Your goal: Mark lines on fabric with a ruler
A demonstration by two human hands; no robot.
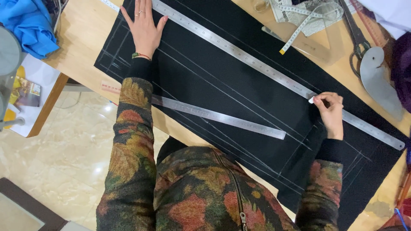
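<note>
On wooden table (83, 30), black fabric (205, 72), left hand (143, 28) fingers spread flat, right hand (330, 109) pinching chalk (311, 100)

Floral knit sleeves w/ black cuffs, front zip, rings, beaded bracelet.

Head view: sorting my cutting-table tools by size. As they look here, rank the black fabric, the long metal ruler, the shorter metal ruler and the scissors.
1. black fabric
2. long metal ruler
3. shorter metal ruler, partly hidden by the left sleeve
4. scissors, cropped at the top edge, so unsure
</note>
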